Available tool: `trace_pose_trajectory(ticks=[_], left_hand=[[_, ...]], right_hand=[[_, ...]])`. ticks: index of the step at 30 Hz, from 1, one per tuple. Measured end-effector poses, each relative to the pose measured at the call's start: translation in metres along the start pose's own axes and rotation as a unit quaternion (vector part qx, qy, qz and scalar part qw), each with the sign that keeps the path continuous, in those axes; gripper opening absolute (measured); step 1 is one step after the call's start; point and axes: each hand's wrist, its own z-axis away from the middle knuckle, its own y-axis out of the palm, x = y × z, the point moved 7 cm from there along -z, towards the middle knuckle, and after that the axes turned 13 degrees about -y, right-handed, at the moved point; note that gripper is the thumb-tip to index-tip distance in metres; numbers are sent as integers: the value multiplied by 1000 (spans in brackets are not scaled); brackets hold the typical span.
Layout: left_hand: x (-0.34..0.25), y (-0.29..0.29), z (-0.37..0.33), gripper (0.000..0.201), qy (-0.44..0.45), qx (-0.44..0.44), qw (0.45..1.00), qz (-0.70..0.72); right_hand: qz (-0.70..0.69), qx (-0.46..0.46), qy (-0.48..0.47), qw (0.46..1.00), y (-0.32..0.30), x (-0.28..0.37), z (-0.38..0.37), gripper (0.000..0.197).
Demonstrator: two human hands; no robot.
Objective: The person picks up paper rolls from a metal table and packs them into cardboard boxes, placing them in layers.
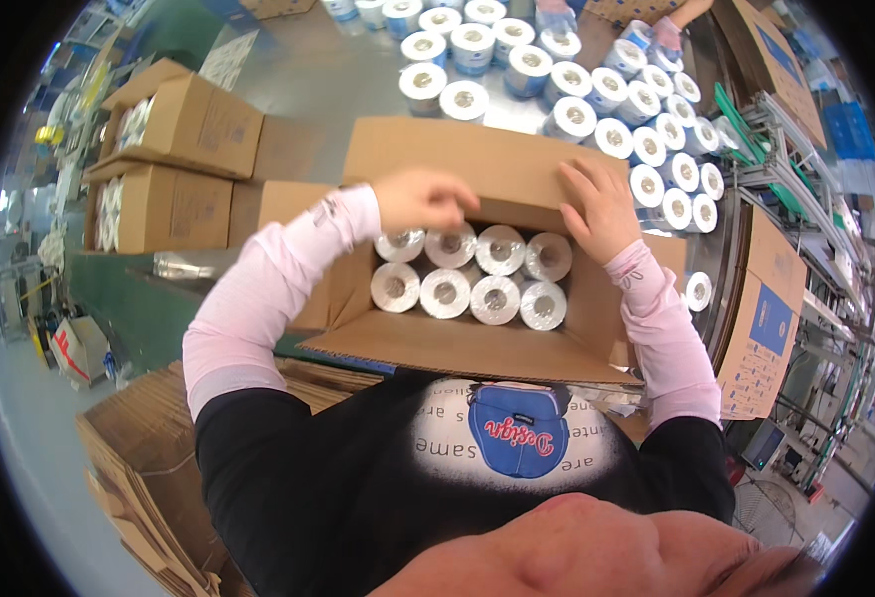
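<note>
In front of me stands an open cardboard box (596, 279) with several white paper rolls (444, 292) upright in two rows, shiny as if wrapped in film. My left hand (422, 202) hovers over the box's far left part, fingers loosely bent and apart, nothing visible in them. Its far flap (457, 149) stands raised behind the rolls. My right hand (598, 207) rests at the right end of that flap with fingers spread. Pale pink sleeves cover both forearms. The left hand partly hides the rolls in the far row.
Many blue-and-white wrapped rolls (569, 117) stand on the metal table (308, 90) beyond the box. Another person's gloved hand (667, 38) touches rolls at the far right. Two filled cartons (187, 119) sit at left. Flattened cardboard (139, 428) is stacked lower left; another carton (764, 318) stands right.
</note>
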Motion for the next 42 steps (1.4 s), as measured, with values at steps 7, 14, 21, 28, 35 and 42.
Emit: trace_pose_trajectory(ticks=[7, 14, 21, 28, 35, 42], left_hand=[[65, -187, -210, 63, -142, -346, 894, -247], [120, -175, -288, 76, -368, -292, 792, -391], [126, -172, -259, 61, -389, -314, 801, -330], [48, -184, -189, 52, -140, -346, 928, -7], [5, -101, 16, 30, 73, -9, 965, 251], [-11, 30, 103, 29, 69, -132, 877, -457]], right_hand=[[-400, 68, 262, 876, 52, -142, 47, 34], [96, 360, 246, 895, 138, -325, 133, 37], [123, 303, 277, 903, 155, -309, 121, 45], [-289, 12, 439, 850, 112, -309, 173, 48], [-687, -183, 233, 664, -80, -132, 39, 44], [-137, 179, -177, 958, 60, 138, -35, 30]])
